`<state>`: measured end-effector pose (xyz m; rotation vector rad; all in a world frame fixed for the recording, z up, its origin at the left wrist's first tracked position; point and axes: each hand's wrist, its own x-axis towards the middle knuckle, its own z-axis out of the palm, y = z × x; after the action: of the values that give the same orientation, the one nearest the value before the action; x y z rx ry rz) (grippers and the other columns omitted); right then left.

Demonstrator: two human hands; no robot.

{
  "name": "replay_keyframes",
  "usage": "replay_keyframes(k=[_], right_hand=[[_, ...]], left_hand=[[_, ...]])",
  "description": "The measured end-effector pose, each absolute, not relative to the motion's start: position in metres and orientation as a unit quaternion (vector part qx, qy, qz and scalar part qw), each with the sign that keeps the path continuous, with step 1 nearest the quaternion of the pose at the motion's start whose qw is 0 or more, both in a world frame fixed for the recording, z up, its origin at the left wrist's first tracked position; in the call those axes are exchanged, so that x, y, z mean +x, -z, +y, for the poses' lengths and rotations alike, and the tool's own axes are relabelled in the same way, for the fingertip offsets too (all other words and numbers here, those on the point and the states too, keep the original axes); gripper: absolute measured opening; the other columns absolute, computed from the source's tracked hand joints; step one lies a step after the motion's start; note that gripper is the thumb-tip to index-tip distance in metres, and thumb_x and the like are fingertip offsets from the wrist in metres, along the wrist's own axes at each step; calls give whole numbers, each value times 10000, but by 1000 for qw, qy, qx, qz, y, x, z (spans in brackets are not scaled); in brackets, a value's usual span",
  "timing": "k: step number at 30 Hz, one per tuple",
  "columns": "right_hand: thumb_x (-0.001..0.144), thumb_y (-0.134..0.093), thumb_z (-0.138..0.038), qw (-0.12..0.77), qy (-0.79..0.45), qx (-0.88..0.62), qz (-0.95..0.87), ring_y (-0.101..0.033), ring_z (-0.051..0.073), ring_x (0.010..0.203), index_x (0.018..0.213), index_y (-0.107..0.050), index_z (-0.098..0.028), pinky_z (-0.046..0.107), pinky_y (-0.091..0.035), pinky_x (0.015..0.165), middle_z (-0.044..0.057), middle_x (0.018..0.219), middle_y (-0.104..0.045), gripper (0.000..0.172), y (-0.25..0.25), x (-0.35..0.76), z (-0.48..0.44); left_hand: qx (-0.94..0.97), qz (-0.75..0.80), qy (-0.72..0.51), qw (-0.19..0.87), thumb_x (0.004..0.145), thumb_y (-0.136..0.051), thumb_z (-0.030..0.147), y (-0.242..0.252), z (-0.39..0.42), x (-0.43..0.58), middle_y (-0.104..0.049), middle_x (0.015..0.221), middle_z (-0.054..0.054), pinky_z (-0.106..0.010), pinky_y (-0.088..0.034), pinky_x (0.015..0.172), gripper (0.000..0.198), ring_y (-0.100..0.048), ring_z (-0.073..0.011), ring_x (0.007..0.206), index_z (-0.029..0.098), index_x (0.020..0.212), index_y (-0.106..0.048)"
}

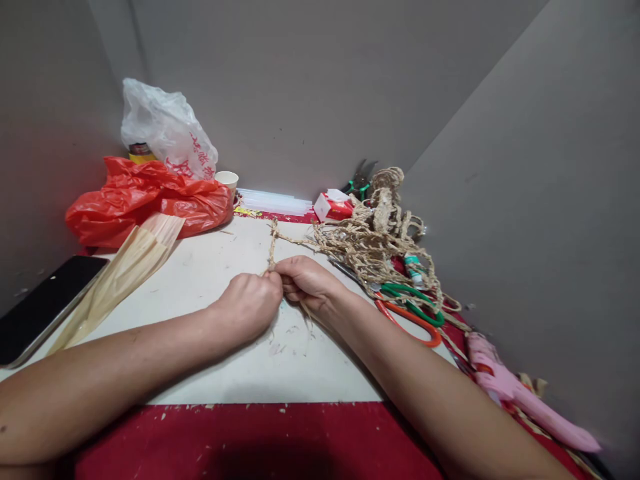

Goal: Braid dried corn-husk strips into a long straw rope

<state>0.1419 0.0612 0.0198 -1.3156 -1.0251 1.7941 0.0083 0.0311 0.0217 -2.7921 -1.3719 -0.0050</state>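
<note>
Just past the middle of the white sheet point(215, 253), toward its back edge, I've got the braided cord point(272, 248): tan, rough, dry plant fibre, narrow, with a lumpy weave and frayed bits at its far end. That far end sits right about at the sheet's back edge; the near end goes into my fingers. A thin length branches right from near the top and reaches the tangled rope heap point(367, 240) at the back right corner, same fibre by the look of it. Loose strands point(307, 313) trail below my right hand point(310, 283), pale and thin.

Pose: both forearms enter from the front corners and angle inward, hands meeting thumb to thumb. Left hand point(250, 303) is clenched, back of the hand up, thumb side gripping the cord's near end; what its other fingers hold is hidden. Right hand pinches the same spot between thumb and index, remaining fingers curled underneath, wrist bent toward the left hand.

Along the sheet's right edge, scissors point(407, 312) with green and orange handles, next to the heap. Left side: pale dry strips point(125, 280) lie slantwise, upper end against a red plastic bag point(150, 200); phone point(53, 300) just beside them.
</note>
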Motion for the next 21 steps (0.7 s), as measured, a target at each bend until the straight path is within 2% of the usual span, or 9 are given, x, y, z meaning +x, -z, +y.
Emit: replay_keyframes(k=[2,4,7,9,11,14,16,19,21], right_hand=[[664,-563,-156,326,-698,-504,-390,-131,9,346,576,-500,-117,143,-88,321,-105,384,-228,115,-21,145,63],[669,-579,-162,315,-713,-492,-388,-112,7,357,647,-551,-93,134,-84,324,-113,398,-214,78,-23,150,66],[665,-596,-161,323,-727,-463,-391,-105,4,364,621,-518,-106,128,-85,324,-114,413,-207,105,-26,157,70],[669,-602,-166,323,-734,-449,-394,-97,3,365,617,-506,-111,126,-84,323,-116,418,-204,122,-27,160,72],[681,-611,-187,311,-744,-438,-398,-88,2,367,650,-526,-102,125,-82,325,-120,419,-202,124,-28,161,73],[673,-644,-213,288,-745,-428,-422,-87,-1,367,664,-535,-94,125,-76,331,-124,411,-203,162,-27,161,74],[658,-665,-225,272,-739,-430,-442,-86,-3,367,641,-520,-100,129,-72,336,-127,409,-196,193,-26,163,75],[657,-667,-257,252,-725,-439,-466,-97,4,363,658,-517,-116,143,-74,343,-127,417,-196,206,-25,167,77],[668,-653,-282,243,-700,-453,-497,-114,13,355,687,-532,-123,160,-80,346,-122,416,-212,201,-25,170,77]], left_hand=[[-919,-395,11,-1,818,-333,117,-22,23,9,-629,675,-132,-308,-418,569,302,-620,-234,638,56,1000,-566],[-939,-339,43,-38,850,-359,225,-26,18,8,-616,637,-106,-303,-408,558,280,-590,-208,578,98,888,-606],[-910,-342,203,-115,869,-370,345,-32,28,3,-592,618,-62,-286,-400,585,338,-543,-161,565,149,720,-602],[-826,-406,350,-176,858,-399,317,-34,45,-1,-597,674,-45,-268,-402,632,278,-543,-142,633,155,743,-594],[-725,-449,434,-290,812,-457,251,-31,63,-2,-606,751,-42,-251,-410,669,164,-553,-133,711,150,833,-585],[-610,-421,358,-568,768,-457,194,-24,79,0,-551,626,-27,-229,-396,548,112,-510,-104,551,132,786,-548],[-566,-387,277,-673,789,-442,232,-22,80,1,-438,500,18,-207,-288,417,151,-369,-68,398,145,681,-505],[-578,-393,247,-672,789,-472,238,-24,78,2,-295,437,66,-214,-116,373,203,-194,-38,352,153,605,-477],[-603,-409,242,-641,775,-475,188,-26,78,1,-274,428,70,-223,-99,381,173,-186,-36,355,142,613,-516]])
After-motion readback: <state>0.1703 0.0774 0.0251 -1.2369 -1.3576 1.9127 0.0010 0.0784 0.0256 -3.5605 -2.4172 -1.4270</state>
